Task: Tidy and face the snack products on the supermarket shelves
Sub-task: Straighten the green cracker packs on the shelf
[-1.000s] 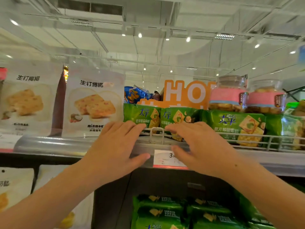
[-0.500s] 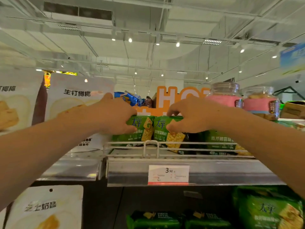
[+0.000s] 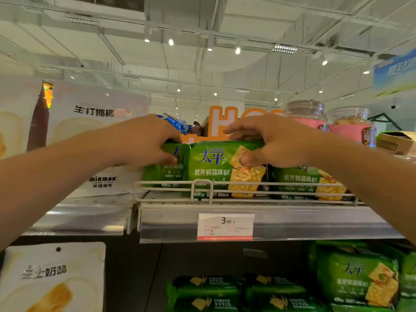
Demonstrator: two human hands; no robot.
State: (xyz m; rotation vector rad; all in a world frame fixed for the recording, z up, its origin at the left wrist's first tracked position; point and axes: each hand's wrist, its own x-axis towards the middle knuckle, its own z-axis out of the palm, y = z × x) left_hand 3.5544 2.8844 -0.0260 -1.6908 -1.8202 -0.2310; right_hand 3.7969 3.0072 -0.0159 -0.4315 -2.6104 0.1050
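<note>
Green cracker packs stand in a row on the top shelf behind a white wire rail. My left hand grips the leftmost green pack from above, thumb on its front. My right hand grips the middle green pack, fingers over its top edge and thumb pressed on its printed cracker. That pack faces forward and stands upright. A third green pack sits to the right, partly behind my right forearm.
White biscuit bags stand left of the green packs. Two pink-labelled jars sit at the back right, beside a cardboard box. A 3.90 price tag hangs on the metal shelf edge. More green packs fill the shelf below.
Both hands rose from the shelf edge to the tops of the green packs and took hold. The middle pack now stands taller and closer to the rail.
</note>
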